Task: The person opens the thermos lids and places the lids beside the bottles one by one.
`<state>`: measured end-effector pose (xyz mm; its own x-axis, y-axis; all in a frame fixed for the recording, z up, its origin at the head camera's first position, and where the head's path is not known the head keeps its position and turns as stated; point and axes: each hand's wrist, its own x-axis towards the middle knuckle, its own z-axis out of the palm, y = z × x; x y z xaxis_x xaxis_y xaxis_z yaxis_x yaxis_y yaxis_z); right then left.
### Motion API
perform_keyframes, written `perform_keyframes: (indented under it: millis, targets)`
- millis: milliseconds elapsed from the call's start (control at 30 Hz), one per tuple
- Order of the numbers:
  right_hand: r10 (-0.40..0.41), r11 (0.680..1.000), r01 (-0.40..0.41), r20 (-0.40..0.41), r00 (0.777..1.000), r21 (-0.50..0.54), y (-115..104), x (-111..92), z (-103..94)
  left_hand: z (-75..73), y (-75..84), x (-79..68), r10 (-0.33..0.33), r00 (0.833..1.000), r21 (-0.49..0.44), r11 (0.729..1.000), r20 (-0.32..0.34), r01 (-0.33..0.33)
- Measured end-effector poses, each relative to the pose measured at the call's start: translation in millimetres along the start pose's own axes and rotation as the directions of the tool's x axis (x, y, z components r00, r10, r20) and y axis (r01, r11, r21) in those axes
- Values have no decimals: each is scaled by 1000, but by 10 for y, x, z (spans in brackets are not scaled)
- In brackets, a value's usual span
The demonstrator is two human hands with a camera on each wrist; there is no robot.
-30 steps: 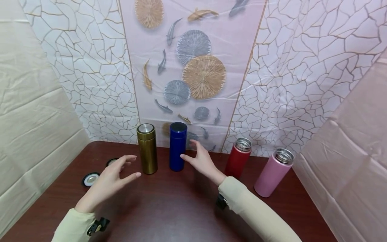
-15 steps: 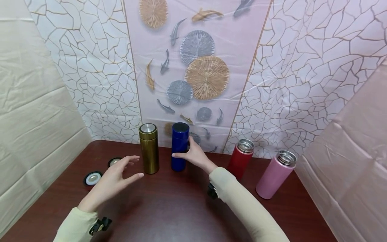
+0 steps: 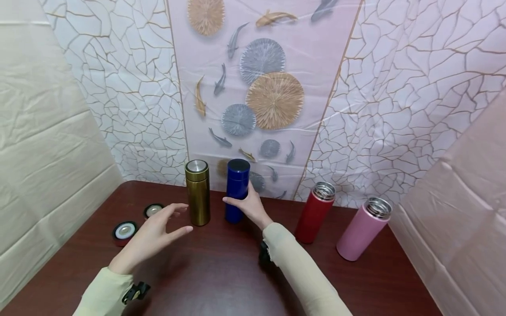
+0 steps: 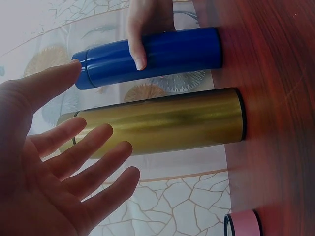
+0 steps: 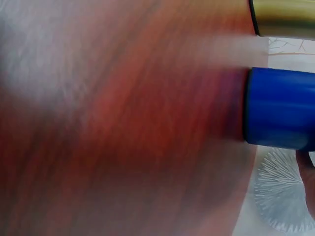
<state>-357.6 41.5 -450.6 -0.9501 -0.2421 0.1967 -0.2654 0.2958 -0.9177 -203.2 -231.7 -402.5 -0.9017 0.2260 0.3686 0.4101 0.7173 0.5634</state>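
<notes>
A blue thermos flask [image 3: 238, 188] with its lid on stands upright at the back of the table. My right hand [image 3: 252, 206] holds it round the middle, thumb across the front and fingers behind, as the left wrist view also shows. To its left stands a gold thermos flask [image 3: 199, 195], lid on. My left hand [image 3: 152, 237] hovers in front of the gold flask, fingers spread and holding nothing. In the left wrist view the fingertips [image 4: 129, 147] overlap the gold flask; I cannot tell whether they touch it.
At the right stand a lidless red flask [image 3: 314, 215] and a lidless pink flask [image 3: 361, 232], their steel mouths showing. Two loose lids lie on the left: a red-sided lid [image 3: 125, 230] and a second lid [image 3: 153, 210]. Patterned cloth [image 3: 356, 109] hangs behind the brown table [image 3: 205, 272].
My right hand has moved left onto the blue flask and its thumb now lies across the front. The left hand keeps nearly the same pose. The view has shifted slightly.
</notes>
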Motion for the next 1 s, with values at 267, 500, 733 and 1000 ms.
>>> perform_keyframes:
  millis: [267, 500, 733, 1000]
  targets:
    - [-70, 998, 69, -83, 994, -8, 34, 5, 92, 2, -11, 23, 29, 999, 17, 999, -14, -29]
    - [-57, 998, 55, -138, 989, -20, 46, 34, 121, -14, -28, 13, 36, 999, 18, 999, -23, -36]
    - [-40, 999, 38, -179, 983, -17, -76, 102, 27, -14, -33, 10, 23, 1000, 17, 1000, -10, -23]
    - [-45, 999, 42, -159, 986, -23, -282, 169, -121, -25, -29, 3, 22, 1000, 14, 1000, -9, -22]
